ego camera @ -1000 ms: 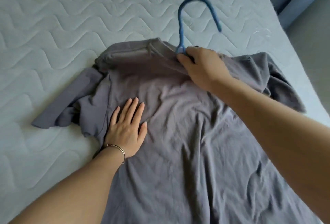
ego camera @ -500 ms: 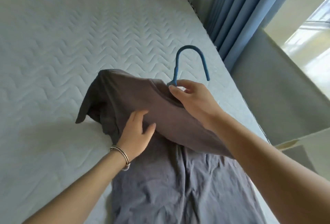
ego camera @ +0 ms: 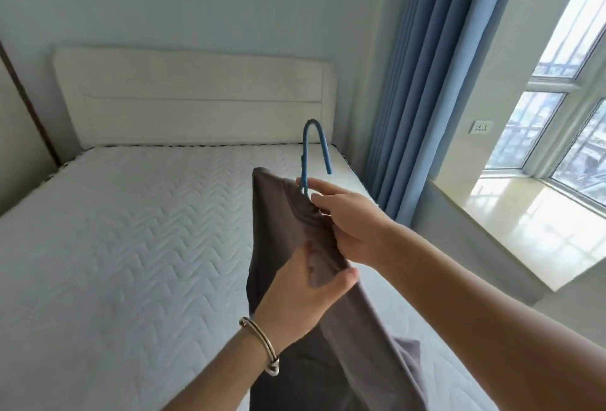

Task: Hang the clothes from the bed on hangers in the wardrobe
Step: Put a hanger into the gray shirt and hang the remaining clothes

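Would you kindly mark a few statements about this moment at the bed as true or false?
1. The right hand holds the blue hanger just below its hook. True.
2. The grey shirt lies flat on the mattress. False: it is held up on the hanger, above the mattress.
3. The left hand grips the shirt's fabric. True.
4. The bracelet is on the right wrist. False: it is on the left wrist.
5. A blue curtain hangs beside the window. True.
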Action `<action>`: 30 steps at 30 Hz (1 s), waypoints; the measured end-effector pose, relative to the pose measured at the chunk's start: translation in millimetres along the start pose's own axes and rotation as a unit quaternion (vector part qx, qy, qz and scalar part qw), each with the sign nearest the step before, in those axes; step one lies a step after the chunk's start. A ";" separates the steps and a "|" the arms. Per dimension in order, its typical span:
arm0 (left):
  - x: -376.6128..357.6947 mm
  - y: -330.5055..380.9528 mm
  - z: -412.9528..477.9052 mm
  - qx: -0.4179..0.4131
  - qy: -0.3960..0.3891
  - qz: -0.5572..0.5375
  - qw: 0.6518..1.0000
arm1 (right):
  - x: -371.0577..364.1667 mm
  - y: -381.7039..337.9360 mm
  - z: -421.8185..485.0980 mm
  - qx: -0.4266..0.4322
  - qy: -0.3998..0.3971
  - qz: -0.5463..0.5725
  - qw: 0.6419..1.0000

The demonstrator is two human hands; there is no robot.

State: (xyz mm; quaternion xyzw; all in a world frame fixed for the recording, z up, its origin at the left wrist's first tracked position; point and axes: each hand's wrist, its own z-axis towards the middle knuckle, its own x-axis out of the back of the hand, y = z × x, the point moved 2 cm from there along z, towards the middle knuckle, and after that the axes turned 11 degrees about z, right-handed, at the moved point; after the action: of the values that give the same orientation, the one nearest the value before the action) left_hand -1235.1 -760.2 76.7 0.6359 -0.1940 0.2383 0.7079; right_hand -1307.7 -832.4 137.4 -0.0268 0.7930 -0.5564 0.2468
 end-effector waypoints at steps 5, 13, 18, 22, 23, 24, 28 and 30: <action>71.7 50.2 -54.9 -0.037 0.093 0.164 0.981 | -60.5 -25.1 -56.2 0.020 -0.072 -0.030 0.997; 165.0 81.1 -134.9 0.026 0.214 0.263 0.940 | -132.0 -61.6 -108.7 0.175 -0.146 -0.138 0.964; 207.9 92.6 -180.2 0.081 0.310 0.236 0.918 | -168.1 -73.5 -137.1 0.327 -0.156 -0.280 0.889; 226.0 94.2 -224.0 0.133 0.361 0.143 0.912 | -193.6 -65.2 -167.9 0.399 -0.210 -0.346 0.823; 229.7 94.6 -236.1 0.145 0.366 0.132 0.910 | -199.5 -60.2 -174.5 0.395 -0.232 -0.342 0.821; 234.4 95.1 -247.9 0.156 0.372 0.138 0.904 | -205.3 -55.6 -181.1 0.391 -0.252 -0.336 0.819; 263.1 105.7 -300.2 0.180 0.416 0.215 0.865 | -232.9 -41.6 -213.9 0.376 -0.365 -0.320 0.789; 284.2 110.9 -327.6 0.192 0.427 0.310 0.828 | -252.4 -35.9 -232.8 0.353 -0.434 -0.316 0.766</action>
State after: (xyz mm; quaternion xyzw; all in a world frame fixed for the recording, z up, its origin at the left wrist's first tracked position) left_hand -1078.7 -400.5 292.6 0.5008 -0.0096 0.7252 0.4724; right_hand -1192.8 -563.7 321.1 -0.4252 0.2953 -0.7729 0.3669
